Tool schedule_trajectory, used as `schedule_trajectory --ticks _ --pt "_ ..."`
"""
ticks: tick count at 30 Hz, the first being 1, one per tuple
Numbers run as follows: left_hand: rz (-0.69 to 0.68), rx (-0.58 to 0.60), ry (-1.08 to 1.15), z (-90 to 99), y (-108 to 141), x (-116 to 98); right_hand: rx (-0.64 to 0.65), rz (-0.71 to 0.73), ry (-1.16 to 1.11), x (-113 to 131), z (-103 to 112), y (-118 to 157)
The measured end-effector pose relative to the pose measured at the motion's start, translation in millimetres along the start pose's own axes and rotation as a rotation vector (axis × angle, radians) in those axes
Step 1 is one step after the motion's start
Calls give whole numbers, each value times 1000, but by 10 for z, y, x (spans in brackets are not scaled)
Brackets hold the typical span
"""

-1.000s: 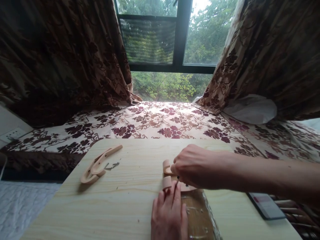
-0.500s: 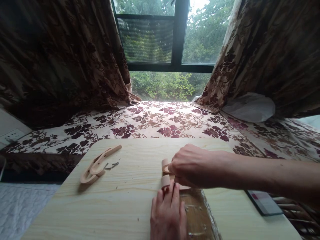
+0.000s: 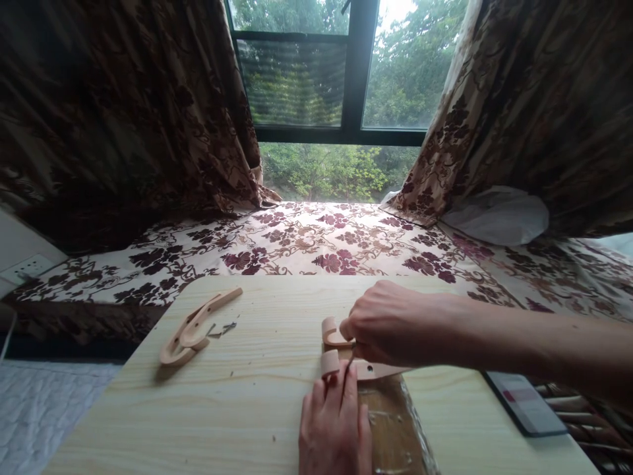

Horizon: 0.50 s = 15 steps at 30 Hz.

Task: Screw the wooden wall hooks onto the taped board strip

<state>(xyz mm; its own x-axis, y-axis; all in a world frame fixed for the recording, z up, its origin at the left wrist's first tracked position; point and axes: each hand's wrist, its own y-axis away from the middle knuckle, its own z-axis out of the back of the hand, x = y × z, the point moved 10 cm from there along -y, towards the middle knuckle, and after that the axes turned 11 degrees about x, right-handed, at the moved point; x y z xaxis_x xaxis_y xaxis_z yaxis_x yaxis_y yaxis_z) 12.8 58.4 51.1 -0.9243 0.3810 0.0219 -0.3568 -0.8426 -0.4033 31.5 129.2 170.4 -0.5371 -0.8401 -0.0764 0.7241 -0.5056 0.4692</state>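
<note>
My left hand [image 3: 333, 425] lies palm down, its fingertips pressing on a pale wooden hook [image 3: 330, 363] with a dark hole in its flat shank. Beyond it is a second curved wooden hook [image 3: 328, 328], partly behind my right hand. My right hand [image 3: 378, 326] is closed in a fist just above the hooks. A thin dark rod [image 3: 351, 361] shows between this fist and my left fingertips; its kind is unclear. Both hooks rest on or beside a brown block [image 3: 390, 425] wrapped in clear plastic.
Two nested wooden hooks [image 3: 185, 346] lie on the left of the pale wooden table [image 3: 237, 409], beside several small screws [image 3: 228, 327]. A phone [image 3: 524, 402] lies at the right edge. A floral-covered ledge [image 3: 316, 241] runs behind, with a white plastic bag [image 3: 499, 214] on it.
My right fist has shifted slightly right and up, uncovering more of the far hook and the near hook's hole. My left hand stays on the near hook. The view has shifted slightly.
</note>
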Motion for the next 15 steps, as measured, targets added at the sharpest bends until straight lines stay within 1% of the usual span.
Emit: schedule_trajectory --ticks 3,6,11,15 --pt "1 10 17 -10 -2 3 -24 48 0 57 54 28" --pt "5 7 15 -14 2 13 -41 61 -10 84 60 20" --pt "-2 -15 10 -10 0 35 -125 -17 -74 -4 40 -32" --pt "-11 -52 -3 -35 -3 20 -279 -100 -192 -101 35 -32"
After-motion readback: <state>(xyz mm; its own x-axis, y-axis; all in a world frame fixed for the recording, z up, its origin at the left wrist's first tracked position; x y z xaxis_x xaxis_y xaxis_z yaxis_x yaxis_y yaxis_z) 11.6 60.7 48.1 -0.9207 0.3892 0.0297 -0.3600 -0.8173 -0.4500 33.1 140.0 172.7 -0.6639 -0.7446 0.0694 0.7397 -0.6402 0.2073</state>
